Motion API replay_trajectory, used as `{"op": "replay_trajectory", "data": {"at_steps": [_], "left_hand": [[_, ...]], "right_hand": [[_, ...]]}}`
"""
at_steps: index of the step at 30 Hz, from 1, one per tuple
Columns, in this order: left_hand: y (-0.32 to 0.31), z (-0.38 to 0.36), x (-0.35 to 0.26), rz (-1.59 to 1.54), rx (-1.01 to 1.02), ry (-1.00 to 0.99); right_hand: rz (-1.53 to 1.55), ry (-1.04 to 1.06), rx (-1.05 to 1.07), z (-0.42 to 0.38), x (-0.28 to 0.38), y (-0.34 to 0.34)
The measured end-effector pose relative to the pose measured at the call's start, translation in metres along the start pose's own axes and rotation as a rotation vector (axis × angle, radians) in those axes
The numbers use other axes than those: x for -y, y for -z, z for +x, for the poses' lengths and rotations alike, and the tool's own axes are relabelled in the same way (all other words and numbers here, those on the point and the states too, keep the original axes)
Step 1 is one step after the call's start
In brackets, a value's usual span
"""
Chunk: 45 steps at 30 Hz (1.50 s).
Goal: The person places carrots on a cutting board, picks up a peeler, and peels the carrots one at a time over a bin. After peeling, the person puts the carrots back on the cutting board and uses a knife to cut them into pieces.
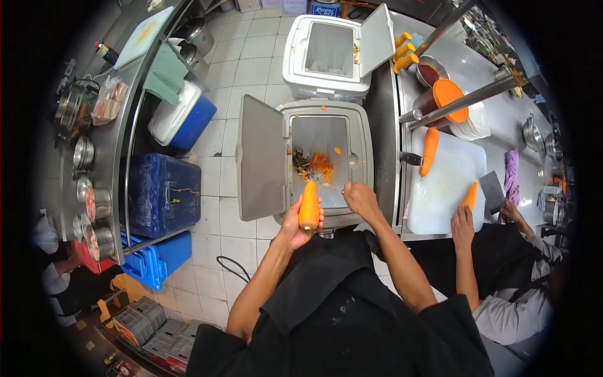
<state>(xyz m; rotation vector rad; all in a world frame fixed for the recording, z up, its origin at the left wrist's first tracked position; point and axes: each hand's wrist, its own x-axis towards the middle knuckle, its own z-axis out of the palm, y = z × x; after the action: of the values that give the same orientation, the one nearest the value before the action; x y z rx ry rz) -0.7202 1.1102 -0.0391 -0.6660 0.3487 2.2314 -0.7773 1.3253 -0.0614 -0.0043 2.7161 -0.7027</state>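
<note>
Left hand (293,227): grip wrapped round a thick carrot (309,206), tip pointing away from the wearer, blunt stem end toward the body. Carrot is held above the near part of an open grey bin (360,147).

Right hand (362,201): grip narrow, fingers curled in, over the right near side of the same bin, apart from the carrot. A small dark object (345,190) shows at the fingertips; too little visible to identify.

Bin: lid (260,164) swung open to the left. Inside, orange peelings (321,167) beside darker scraps (303,164); a few orange bits on the rim. Beyond it, a white bin (293,53), flap also raised.

To the right, steel bench (510,139) with a white cutting board (447,195). On the board: a second carrot (430,151) near the left edge, black knife handle (411,159) next to it. A co-worker's one hand (463,227) touches a third carrot (471,195); their other hand (511,212) is at a broad-bladed cleaver (492,192). Behind the board: orange-lidded tub (450,100), stacked white dishes (475,122). Purple cloth (512,169) lies farther right
</note>
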Motion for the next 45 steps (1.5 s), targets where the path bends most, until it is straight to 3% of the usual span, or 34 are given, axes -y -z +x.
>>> {"op": "replay_trajectory", "data": {"at_steps": [2, 4, 7, 11, 15, 17, 19, 23, 25, 26, 28, 32, 34, 36, 38, 42, 45], "left_hand": [[0.003, 0.011, 0.001, -0.017, -0.161, -0.079], [0.010, 0.017, 0.002, -0.029, -0.171, -0.042], [0.011, 0.024, 0.003, -0.023, -0.171, 0.016], [0.004, 0.025, 0.006, 0.044, -0.160, 0.035], [0.001, 0.011, 0.009, 0.085, -0.091, 0.097], [-0.007, 0.003, 0.005, 0.068, -0.019, 0.103], [-0.015, -0.003, 0.002, 0.063, -0.075, 0.044], [-0.006, 0.006, 0.003, 0.058, -0.184, -0.074], [0.002, 0.008, 0.004, 0.070, -0.171, -0.049], [0.005, 0.010, 0.004, 0.086, -0.154, -0.031], [0.006, 0.019, 0.007, 0.058, -0.191, -0.031], [-0.008, 0.015, 0.003, 0.036, -0.179, -0.003], [-0.008, 0.012, -0.004, 0.107, -0.126, -0.002], [-0.014, 0.005, -0.006, 0.172, -0.081, -0.002], [-0.030, -0.006, -0.006, 0.156, -0.060, 0.046], [-0.039, -0.005, -0.006, 0.135, -0.084, -0.037], [-0.018, 0.009, 0.000, 0.053, -0.209, -0.097]], "right_hand": [[-0.049, 0.152, -0.044, -0.027, 0.026, 0.016], [-0.216, 0.356, -0.041, -0.058, 0.058, 0.040], [-0.222, 0.419, -0.058, -0.072, 0.075, 0.052], [-0.206, 0.451, -0.046, -0.046, 0.044, 0.028], [-0.035, 0.026, -0.050, 0.017, -0.014, -0.023], [-0.028, -0.054, -0.031, 0.029, -0.032, -0.024], [-0.027, -0.133, -0.003, 0.027, -0.027, -0.016], [-0.064, 0.028, 0.065, -0.029, 0.037, 0.042], [-0.128, 0.216, -0.009, -0.053, 0.043, 0.026], [-0.129, 0.211, -0.011, -0.065, 0.046, 0.025], [-0.250, 0.475, -0.093, -0.078, 0.063, 0.041], [-0.203, 0.460, -0.073, -0.063, 0.057, 0.036], [-0.246, 0.451, -0.185, -0.031, 0.035, 0.013], [0.011, -0.008, -0.112, 0.008, 0.029, 0.008], [-0.033, -0.076, -0.020, 0.037, -0.002, -0.005], [0.004, -0.117, -0.042, 0.027, 0.004, 0.021], [-0.008, 0.018, -0.065, -0.015, 0.026, 0.038]]}}
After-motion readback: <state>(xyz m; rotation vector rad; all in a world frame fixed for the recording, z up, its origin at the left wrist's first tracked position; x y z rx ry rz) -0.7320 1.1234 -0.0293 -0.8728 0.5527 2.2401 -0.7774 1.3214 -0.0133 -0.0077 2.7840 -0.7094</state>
